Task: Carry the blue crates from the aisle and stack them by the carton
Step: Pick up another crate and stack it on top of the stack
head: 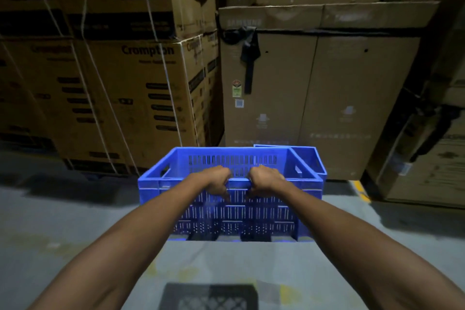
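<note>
We hold the blue crate [226, 214] by its near rim. Our left hand [217, 180] and right hand [264, 178] sit close together at the middle, fingers curled tight over the edge. The crate is in front of the tall brown carton [314, 98], and a second blue crate [312, 158] shows just behind its far right corner. Strapped Crompton cartons [141, 98] stand far left.

**Warehouse aisle, cartons stacked high**

This is a dim storage warehouse. Far left, branded appliance cartons [141, 88] stand stacked and bound with white straps. Far right, a tall plain carton [314, 98] carries more boxes. There's bare concrete floor [63, 221], a yellow floor marking [362, 191] at right, and a slotted blue crate [231, 214] in the near middle.
</note>
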`<state>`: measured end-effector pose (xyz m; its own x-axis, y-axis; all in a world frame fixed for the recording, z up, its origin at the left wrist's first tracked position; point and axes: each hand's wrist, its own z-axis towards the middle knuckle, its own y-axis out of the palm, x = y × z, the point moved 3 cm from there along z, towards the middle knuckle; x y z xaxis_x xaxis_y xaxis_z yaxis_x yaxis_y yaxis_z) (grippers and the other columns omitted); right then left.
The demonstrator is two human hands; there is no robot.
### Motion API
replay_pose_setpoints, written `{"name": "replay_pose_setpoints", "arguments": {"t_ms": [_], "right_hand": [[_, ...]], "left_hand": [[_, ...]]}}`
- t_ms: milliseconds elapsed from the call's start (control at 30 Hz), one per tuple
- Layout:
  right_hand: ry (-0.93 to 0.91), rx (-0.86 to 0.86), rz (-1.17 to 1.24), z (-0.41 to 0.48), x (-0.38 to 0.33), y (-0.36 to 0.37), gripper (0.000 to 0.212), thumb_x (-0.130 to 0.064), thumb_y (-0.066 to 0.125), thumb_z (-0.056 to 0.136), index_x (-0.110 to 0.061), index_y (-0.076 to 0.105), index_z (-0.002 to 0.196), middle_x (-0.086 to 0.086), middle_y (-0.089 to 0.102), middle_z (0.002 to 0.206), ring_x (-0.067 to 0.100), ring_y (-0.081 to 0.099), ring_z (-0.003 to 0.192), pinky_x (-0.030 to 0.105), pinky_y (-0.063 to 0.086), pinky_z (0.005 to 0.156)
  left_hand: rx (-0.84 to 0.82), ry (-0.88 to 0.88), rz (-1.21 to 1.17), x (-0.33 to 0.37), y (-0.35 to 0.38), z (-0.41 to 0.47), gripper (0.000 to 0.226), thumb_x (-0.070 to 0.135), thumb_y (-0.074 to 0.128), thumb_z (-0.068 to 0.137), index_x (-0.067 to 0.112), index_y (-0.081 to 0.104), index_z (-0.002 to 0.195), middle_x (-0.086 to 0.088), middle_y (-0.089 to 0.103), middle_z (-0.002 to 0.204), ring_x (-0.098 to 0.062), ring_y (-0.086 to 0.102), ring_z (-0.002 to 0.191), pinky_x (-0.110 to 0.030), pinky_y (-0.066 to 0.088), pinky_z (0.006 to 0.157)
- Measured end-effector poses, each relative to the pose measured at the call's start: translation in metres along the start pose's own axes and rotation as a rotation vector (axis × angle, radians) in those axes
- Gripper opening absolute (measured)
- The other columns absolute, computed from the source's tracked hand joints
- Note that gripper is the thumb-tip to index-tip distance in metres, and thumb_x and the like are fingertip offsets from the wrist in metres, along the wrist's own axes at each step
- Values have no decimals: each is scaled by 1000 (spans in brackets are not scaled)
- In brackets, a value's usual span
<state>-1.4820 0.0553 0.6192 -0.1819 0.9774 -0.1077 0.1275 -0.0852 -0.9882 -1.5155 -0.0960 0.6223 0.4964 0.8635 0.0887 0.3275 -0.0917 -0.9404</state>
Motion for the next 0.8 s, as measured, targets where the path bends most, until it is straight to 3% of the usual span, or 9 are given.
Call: {"name": "replay_pose_setpoints", "arguments": {"t_ms": [100,267,433,600,800], "right_hand": [[7,20,-28,42,42,-5,38,-48,76,73,-19,64,94,8,68,103,30,64,99,36,45,72],[61,-55,-33,108,94,-23,48,-59,73,73,-20,58,98,5,65,100,23,58,85,36,45,72],[5,-53,-41,175,113,-28,44,-54,74,77,-17,63,98,7,67,102,29,64,97,37,46,76],[-31,32,-47,242,118,-13,39,-46,70,82,-15,67,106,12,69,108,33,64,103,40,51,87],[34,90,-60,328,128,13,24,-24,56,90,-16,68,109,13,70,109,33,65,104,39,50,85]], "left_hand": [[30,-31,28,1,-16,56,39,38,82,73,15,65,98,-7,62,98,-26,61,90,-44,54,81],[66,-81,80,2,-47,129,33,36,78,78,15,58,95,-9,61,103,-28,60,91,-38,49,72],[87,-158,102,-23,-59,184,25,31,75,81,16,57,88,-10,62,98,-30,60,89,-41,52,75],[166,-204,115,-66,-53,238,30,30,68,80,18,64,107,-13,65,114,-34,61,110,-40,48,84],[200,-174,174,-122,-46,324,25,33,60,87,19,64,107,-13,66,114,-35,61,108,-40,48,84]]}}
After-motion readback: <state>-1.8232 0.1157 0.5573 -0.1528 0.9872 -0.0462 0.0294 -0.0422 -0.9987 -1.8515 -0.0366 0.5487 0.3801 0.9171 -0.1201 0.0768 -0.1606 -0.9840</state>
